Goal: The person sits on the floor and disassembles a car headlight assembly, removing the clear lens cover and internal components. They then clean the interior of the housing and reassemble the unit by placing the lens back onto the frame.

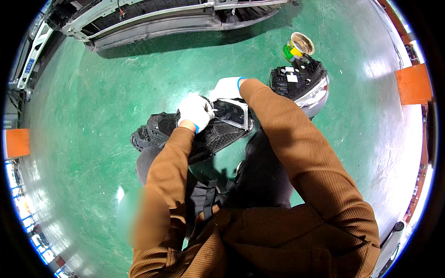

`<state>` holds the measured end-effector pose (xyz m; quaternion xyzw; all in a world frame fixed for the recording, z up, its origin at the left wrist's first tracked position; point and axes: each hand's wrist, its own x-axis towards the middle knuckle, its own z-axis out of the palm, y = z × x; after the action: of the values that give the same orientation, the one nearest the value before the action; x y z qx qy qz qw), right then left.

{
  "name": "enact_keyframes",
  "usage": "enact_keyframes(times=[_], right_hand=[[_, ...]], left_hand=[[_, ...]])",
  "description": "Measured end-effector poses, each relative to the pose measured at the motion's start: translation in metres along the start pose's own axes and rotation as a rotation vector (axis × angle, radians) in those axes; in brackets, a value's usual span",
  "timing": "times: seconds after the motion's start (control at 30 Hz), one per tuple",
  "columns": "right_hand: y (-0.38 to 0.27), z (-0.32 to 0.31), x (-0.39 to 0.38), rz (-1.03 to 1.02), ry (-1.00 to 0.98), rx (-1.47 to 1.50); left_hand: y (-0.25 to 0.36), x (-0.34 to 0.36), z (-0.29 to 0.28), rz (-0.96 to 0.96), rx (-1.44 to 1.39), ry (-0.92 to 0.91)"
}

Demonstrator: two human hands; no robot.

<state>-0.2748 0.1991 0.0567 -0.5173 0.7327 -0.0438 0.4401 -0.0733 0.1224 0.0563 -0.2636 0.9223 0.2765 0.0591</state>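
Housing: long black plastic lamp-type housing (205,145), centre of the frame, slanting up toward the right; whether floor or legs bear its weight, I cannot tell.
Rim: whitish rounded-corner rim (246,116) around a dark glossy panel (230,111), at the housing's right end.
Left hand: white-gloved left hand (195,112), fingers curled in at the rim's left corner; whether they pinch anything, I cannot tell.
Right hand: white-gloved right hand (227,89), bent over the rim's upper edge; its fingertips are hidden, so its closure I cannot tell.
Handling: best worked in short, even efforts along the rim, since a hard pull at one corner could probably crack or bend it.
Steadiness: the housing's far left end looks unheld, so bracing it should limit rocking.
Surroundings: black-backed, clear-lensed headlamp (301,84) and green-and-yellow round can (298,45), upper right, on the glossy green floor (88,120).
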Motion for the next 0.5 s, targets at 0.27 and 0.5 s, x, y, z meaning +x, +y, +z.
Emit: enact_keyframes(times=[0.27,0.5], right_hand=[[-0.003,0.003,0.001,-0.007,0.009,-0.034],[-0.004,0.009,0.006,0.007,0.045,-0.047]], left_hand=[[0.004,0.004,-0.005,0.027,0.100,-0.027],[0.002,0.002,0.009,-0.018,0.079,0.043]])
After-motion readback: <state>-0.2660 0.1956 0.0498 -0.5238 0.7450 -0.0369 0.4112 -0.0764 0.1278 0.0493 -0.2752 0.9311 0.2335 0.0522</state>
